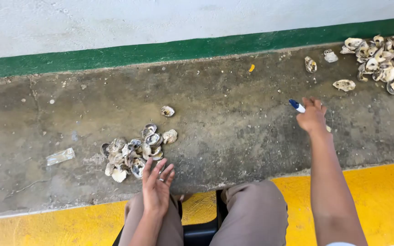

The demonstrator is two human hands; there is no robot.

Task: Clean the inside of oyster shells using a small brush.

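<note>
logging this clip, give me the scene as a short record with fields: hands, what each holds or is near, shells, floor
left hand: open, fingers spread, at the edge of the small shell pile
right hand: shut on a blue and white marker, arm stretched toward the large shell pile
loose shells: one above the small pile, a few near the large one
floor: rough concrete strip, yellow band in front, green stripe at the wall base
other: clear wrapper at left

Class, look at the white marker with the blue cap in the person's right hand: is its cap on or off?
On. The white marker with the blue cap juts from the right hand with the cap covering its tip.
</note>
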